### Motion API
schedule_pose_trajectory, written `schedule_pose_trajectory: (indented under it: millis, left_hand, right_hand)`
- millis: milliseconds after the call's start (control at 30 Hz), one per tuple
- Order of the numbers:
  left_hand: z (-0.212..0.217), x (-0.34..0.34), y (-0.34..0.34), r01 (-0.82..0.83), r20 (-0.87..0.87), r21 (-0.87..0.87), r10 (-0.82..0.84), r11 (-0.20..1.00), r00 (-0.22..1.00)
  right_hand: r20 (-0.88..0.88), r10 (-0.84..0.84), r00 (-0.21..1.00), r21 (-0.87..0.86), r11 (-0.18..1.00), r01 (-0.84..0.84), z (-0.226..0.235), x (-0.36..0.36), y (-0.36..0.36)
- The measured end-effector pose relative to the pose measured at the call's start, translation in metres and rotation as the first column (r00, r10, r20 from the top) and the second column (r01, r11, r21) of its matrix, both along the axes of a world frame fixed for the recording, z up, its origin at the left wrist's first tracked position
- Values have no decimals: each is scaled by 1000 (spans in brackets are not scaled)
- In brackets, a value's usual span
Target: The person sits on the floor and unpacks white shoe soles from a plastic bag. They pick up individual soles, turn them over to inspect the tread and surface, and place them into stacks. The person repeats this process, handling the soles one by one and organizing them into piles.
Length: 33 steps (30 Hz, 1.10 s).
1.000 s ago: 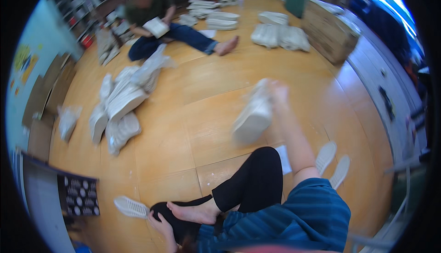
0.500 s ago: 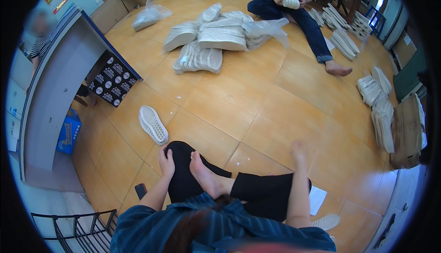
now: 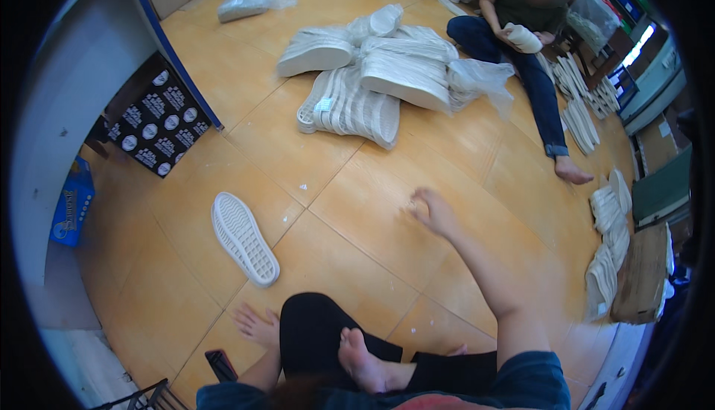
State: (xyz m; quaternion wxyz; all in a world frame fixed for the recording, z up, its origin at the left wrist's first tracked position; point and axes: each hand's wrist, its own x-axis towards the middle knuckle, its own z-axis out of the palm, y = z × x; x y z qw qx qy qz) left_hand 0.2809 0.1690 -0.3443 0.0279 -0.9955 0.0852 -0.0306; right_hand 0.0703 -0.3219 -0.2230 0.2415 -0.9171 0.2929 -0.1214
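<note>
A single white rubber shoe sole (image 3: 244, 239) lies tread-up on the tan floor, near left. The left hand (image 3: 255, 326) rests released beside it; the right hand (image 3: 434, 212) reaches out, loosely curled, grasping nothing. It looks light and bendy, best gripped mid-length at the edges.

The right hand (image 3: 434, 213), which a second ago held a stack of soles out at 12 o'clock, now reaches empty over the floor (image 3: 357, 216)
</note>
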Motion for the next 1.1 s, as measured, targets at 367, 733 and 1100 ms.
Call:
schedule_pose_trajectory:
  millis: [367,733,1100]
  left_hand:
    - [28,-1,-8,81,0,-87,-81,993,997]
    - [36,-2,-14,82,41,-53,-80,995,996]
    - [58,-5,-18,-69,-195,-113,46,991,980]
  right_hand:
    - [29,-286,958,-648,724,236,34,294,-190]
    - [52,-179,983,-576,798,176,30,199,-164]
    - [-480,-305,822,-60,947,317,-11,32,-8]
